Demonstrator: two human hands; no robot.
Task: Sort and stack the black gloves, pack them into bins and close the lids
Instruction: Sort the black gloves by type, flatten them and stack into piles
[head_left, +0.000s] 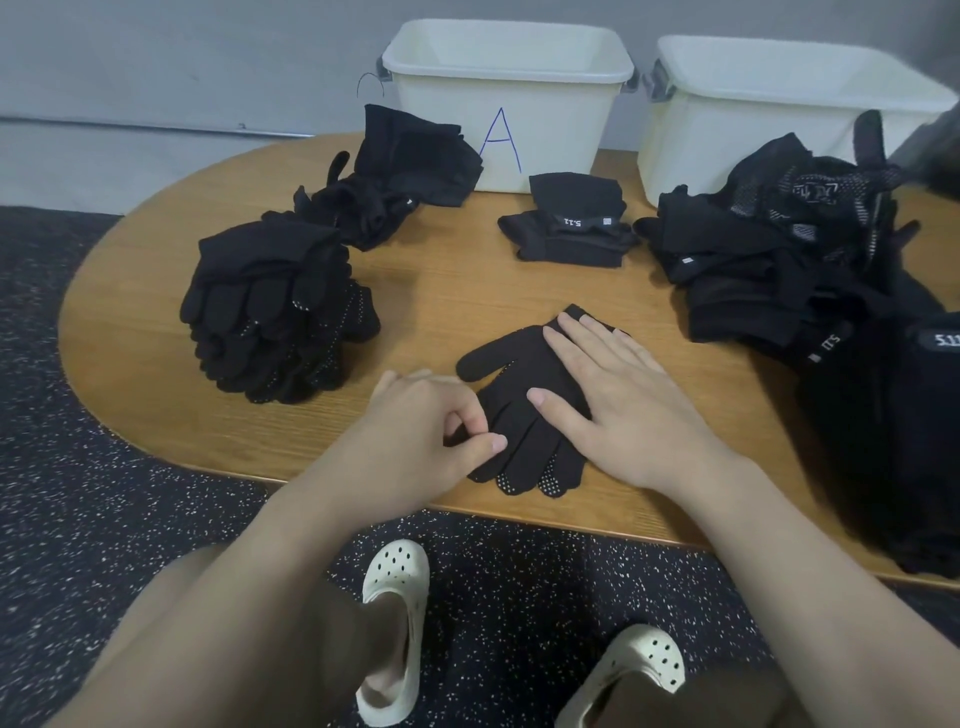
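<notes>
- Your right hand lies flat, fingers straight, pressing the glove.
- Your left hand pinches the glove's finger at 9 o'clock.
- The glove lies near the table edge: black knit, white grip dots on the fingertips.

A single glove lies at the centre of the frame near the desk's lower edge. A glove stack sits at its left, a second heap above that. At the top, bin A stands left of another bin. A folded pile lies below bin A, a large heap at right.
</notes>
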